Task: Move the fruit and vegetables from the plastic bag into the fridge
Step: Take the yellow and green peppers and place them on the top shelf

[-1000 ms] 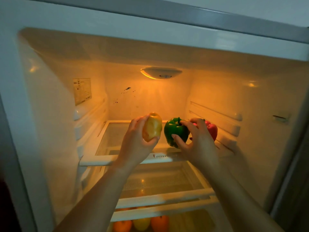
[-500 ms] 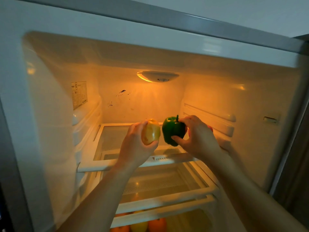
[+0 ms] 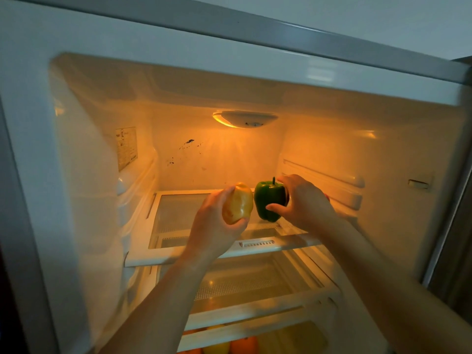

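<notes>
my left hand (image 3: 212,226) curled round the yellow pepper (image 3: 237,203), mid-frame above the top shelf (image 3: 178,254) | my right hand (image 3: 304,203) gripping the green pepper (image 3: 269,200), thumb in front, fingers behind | peppers just beside each other

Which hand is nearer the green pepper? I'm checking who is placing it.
Right. The right hand grips the green pepper from its right side, thumb on its front. The left hand sits just left of it, holding the yellow pepper.
</notes>
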`<state>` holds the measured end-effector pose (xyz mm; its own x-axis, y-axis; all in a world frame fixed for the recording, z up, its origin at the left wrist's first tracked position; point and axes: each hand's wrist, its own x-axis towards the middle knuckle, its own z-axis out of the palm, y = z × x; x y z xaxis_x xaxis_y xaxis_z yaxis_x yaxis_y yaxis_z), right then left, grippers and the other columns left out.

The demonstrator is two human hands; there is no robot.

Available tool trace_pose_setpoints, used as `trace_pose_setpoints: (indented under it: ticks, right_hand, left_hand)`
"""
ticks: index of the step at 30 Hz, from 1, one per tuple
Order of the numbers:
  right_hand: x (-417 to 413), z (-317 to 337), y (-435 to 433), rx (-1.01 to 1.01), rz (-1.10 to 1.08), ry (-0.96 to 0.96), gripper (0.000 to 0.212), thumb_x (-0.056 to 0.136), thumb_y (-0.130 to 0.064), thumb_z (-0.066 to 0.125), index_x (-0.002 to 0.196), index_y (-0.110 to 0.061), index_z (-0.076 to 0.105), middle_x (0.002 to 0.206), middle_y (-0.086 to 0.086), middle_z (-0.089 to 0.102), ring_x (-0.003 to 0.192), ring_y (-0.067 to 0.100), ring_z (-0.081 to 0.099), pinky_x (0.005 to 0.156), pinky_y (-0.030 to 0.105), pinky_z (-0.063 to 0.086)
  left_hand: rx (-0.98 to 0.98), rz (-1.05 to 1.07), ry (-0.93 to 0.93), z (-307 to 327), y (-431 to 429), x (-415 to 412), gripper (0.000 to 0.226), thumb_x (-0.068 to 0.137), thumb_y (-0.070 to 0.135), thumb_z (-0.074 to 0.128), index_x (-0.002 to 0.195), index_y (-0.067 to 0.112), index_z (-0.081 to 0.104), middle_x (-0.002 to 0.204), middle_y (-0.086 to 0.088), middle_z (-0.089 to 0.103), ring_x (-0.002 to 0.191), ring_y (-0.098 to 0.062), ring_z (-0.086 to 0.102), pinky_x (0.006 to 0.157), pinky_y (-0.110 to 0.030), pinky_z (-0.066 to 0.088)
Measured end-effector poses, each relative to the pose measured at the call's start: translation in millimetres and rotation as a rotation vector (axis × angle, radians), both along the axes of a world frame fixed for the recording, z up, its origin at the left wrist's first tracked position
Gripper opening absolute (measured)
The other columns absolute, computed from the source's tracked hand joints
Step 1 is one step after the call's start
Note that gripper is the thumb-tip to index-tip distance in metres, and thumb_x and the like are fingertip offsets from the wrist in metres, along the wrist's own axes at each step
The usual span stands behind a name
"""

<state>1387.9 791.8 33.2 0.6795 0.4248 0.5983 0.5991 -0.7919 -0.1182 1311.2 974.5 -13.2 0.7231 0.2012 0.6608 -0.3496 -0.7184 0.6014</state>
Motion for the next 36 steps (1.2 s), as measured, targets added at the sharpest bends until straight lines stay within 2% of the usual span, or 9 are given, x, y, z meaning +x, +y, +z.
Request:
trace_pose_setpoints:
  ticks: [3,6,9,14,18,23,28,31,36]
  right_hand:
    - [-9.5,3.2,-6.0,0.009,0.082,-0.043,0.063,0.076,-0.043,0.071,0.13,-0.022,0.045,0.125,-0.004,0.054,0.097,0.003,0.044,0.08,0.018,0.035]
    - [-17.8,0.5,-16.6,0.009,0.105,-0.092,0.061,0.077,-0.04,0.071,0.131,-0.023,0.046,0.129,-0.005,0.05,0.109,0.005,0.046,0.088,0.02,0.04]
    - [-18.7,-3.9,-34.1,0.045,0.052,-0.077,0.064,0.076,-0.039,0.072,0.132,-0.025,0.045,0.136,-0.004,0.045,0.121,0.013,0.045,0.097,0.032,0.046]
    - [-12.6,-9.0,-52.8,0.101,-0.075,0.005,0.071,0.075,-0.035,0.074,0.137,-0.025,0.04,0.145,-0.002,0.033,0.129,0.02,0.037,0.097,0.037,0.048]
    - [-1.6,-16.8,-49.2,0.118,-0.078,0.072,0.071,0.075,-0.031,0.076,0.136,-0.025,0.039,0.142,-0.001,0.037,0.124,0.02,0.04,0.095,0.033,0.048]
    - [5.5,-25.3,-42.9,0.176,-0.029,0.05,0.063,0.076,-0.027,0.075,0.131,-0.02,0.046,0.13,-0.002,0.047,0.114,0.015,0.044,0.089,0.027,0.047]
    - [13.9,-30.2,-34.7,0.226,-0.008,0.06,0.063,0.077,-0.029,0.073,0.133,-0.021,0.044,0.132,-0.003,0.045,0.117,0.016,0.043,0.092,0.031,0.048]
    - [18.7,-32.3,-30.8,0.242,0.001,0.063,0.064,0.077,-0.03,0.073,0.133,-0.022,0.043,0.133,-0.003,0.044,0.117,0.016,0.043,0.093,0.032,0.049]
    - [25.5,-33.5,-27.2,0.249,0.031,0.043,0.061,0.079,-0.03,0.072,0.132,-0.024,0.043,0.133,-0.003,0.044,0.117,0.016,0.044,0.092,0.029,0.046]
  left_hand:
    - [-0.041,-0.037,-0.016,0.0,0.6,0.0,0.073,0.074,0.036,0.075,0.136,0.033,0.038,0.116,0.018,0.04,0.105,-0.002,0.039,0.08,-0.01,0.037]
    - [-0.075,-0.05,0.027,-0.6,0.5,-0.2,0.072,0.073,0.039,0.076,0.133,0.034,0.038,0.115,0.019,0.04,0.107,-0.004,0.041,0.086,-0.024,0.046]
    - [-0.063,-0.039,0.042,0.0,1.1,0.0,0.067,0.073,0.042,0.074,0.131,0.033,0.041,0.117,0.016,0.043,0.107,-0.005,0.043,0.083,-0.02,0.042]
    - [-0.043,0.042,0.099,0.9,0.1,2.4,0.063,0.073,0.047,0.072,0.128,0.03,0.046,0.113,0.012,0.044,0.1,-0.008,0.045,0.078,-0.022,0.039]
    - [0.01,0.014,0.152,0.2,-1.1,3.2,0.069,0.073,0.049,0.071,0.133,0.03,0.043,0.123,0.008,0.046,0.105,-0.007,0.043,0.081,-0.023,0.037]
    - [0.016,-0.067,0.176,1.1,0.9,0.8,0.073,0.076,0.036,0.072,0.14,0.033,0.037,0.138,0.007,0.041,0.121,-0.012,0.041,0.093,-0.026,0.036]
    - [0.057,-0.054,0.15,-1.0,2.2,3.0,0.067,0.075,0.032,0.074,0.135,0.034,0.043,0.133,0.009,0.047,0.113,-0.006,0.043,0.088,-0.021,0.033]
    - [0.097,-0.037,0.125,-2.7,1.2,4.2,0.063,0.075,0.037,0.074,0.132,0.034,0.047,0.131,0.009,0.051,0.112,-0.006,0.046,0.091,-0.023,0.039]
    - [0.138,-0.037,0.111,-2.4,-3.0,3.9,0.066,0.073,0.041,0.074,0.133,0.035,0.047,0.131,0.01,0.052,0.111,-0.007,0.048,0.089,-0.036,0.052]
